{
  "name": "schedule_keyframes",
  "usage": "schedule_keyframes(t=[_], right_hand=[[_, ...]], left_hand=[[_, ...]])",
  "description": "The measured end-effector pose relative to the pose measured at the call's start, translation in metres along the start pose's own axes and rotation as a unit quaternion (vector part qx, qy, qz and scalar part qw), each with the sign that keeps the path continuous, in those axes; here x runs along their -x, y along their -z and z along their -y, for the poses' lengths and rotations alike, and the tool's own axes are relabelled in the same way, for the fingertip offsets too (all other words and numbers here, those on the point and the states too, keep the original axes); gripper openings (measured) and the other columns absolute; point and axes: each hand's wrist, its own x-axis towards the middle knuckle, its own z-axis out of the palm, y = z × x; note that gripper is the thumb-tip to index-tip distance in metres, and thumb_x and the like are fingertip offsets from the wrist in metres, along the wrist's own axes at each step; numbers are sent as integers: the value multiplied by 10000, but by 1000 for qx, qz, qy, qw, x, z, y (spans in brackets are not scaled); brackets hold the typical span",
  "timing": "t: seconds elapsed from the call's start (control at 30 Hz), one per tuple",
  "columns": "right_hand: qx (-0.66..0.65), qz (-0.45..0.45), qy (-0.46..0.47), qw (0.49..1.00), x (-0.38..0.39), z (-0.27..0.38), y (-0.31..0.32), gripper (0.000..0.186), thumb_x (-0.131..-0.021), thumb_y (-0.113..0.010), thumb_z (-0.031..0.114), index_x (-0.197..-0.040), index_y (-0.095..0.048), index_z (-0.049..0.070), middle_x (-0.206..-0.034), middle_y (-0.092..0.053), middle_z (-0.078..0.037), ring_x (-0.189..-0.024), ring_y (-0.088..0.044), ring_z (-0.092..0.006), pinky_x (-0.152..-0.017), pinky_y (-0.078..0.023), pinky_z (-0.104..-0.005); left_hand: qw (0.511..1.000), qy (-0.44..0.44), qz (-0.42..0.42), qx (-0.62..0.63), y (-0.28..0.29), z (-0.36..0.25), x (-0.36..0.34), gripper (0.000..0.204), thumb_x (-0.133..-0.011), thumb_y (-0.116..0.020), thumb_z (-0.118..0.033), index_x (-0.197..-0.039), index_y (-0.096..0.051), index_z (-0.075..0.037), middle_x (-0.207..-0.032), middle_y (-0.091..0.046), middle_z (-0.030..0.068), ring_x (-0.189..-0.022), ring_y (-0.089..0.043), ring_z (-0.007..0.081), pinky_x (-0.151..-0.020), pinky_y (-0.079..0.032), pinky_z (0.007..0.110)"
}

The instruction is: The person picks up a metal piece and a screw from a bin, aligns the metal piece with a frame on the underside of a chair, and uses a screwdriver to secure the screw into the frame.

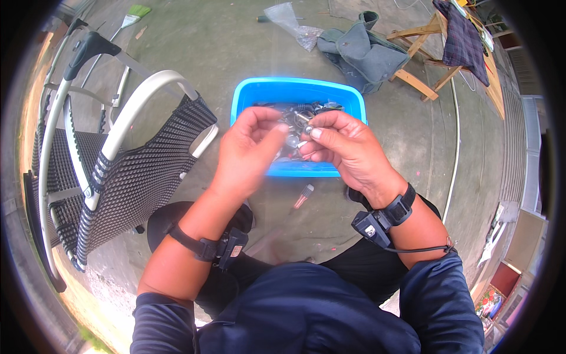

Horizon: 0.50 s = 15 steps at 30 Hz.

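Note:
Over a blue plastic tub (298,83) holding a jumble of small metal and plastic pieces (291,146), both my hands are raised close together. My right hand (351,153) pinches a small shiny metal piece (308,129) between thumb and fingers. My left hand (250,147), blurred, has its fingers curled at the near side of that piece; what they hold, if anything, is unclear. A small pink-handled brush-like item (303,197) lies on the floor just in front of the tub, between my legs.
A woven chair with white tubular frame (141,165) stands close on my left, a green broom (135,13) behind it. Beyond the tub lie a clear plastic bag (283,17) and grey-green fabric bag (359,50). A wooden stand (424,85) with plaid cloth is at back right, near a white hose (453,147).

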Motion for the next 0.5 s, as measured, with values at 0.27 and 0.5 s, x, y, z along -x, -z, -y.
schedule_keyframes(t=[0.27,0.5], right_hand=[[92,-14,34,995,0,-11,-2,207,-939,-623,110,-1099,-659,-17,-1064,-685,-118,-947,-675,-175,-800,-558,-304],[104,15,63,993,0,-8,-5,212,-955,-587,114,-1121,-658,2,-1079,-688,-102,-973,-670,-173,-796,-556,-299]], left_hand=[[977,-90,53,-186,-5,-3,6,253,-878,-745,-129,-1080,-628,-32,-980,-661,27,-899,-623,93,-764,-504,247],[989,-94,36,-106,3,2,4,177,-900,-696,-56,-1061,-636,-16,-1006,-675,49,-902,-649,122,-822,-529,269]])
